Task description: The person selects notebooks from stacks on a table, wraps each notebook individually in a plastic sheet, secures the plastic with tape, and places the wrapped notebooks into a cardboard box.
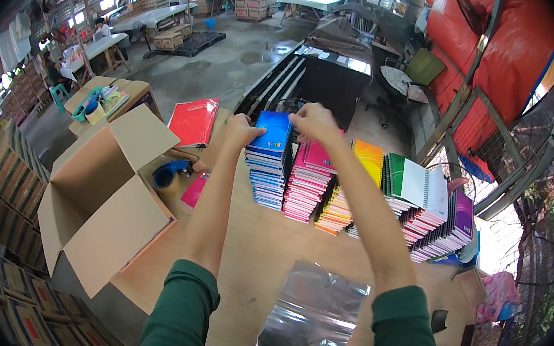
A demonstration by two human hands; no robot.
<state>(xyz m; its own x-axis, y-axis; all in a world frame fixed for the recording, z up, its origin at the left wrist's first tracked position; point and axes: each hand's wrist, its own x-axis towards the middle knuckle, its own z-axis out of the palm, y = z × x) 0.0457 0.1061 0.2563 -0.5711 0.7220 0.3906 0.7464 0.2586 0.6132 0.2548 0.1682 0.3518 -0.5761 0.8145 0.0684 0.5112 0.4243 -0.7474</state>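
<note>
Both hands at the blue notebook (272, 132), top of its stack, upper centre of the frame.
Step in hand, as judged: handling that notebook. Left hand (242, 131): thumb on the cover's left edge; right hand (315, 121): fingers curled at the upper-right corner; closure of either cannot be told. A lift would call for even hold on both edges. Glossy card covers, wire spines; crinkled clear film (310, 305), lower centre; matte cardboard box (113, 223), left.

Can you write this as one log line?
left hand at left edge of blue notebook stack | right hand near its far right corner | pink notebooks beside it | open cardboard box at left
</note>
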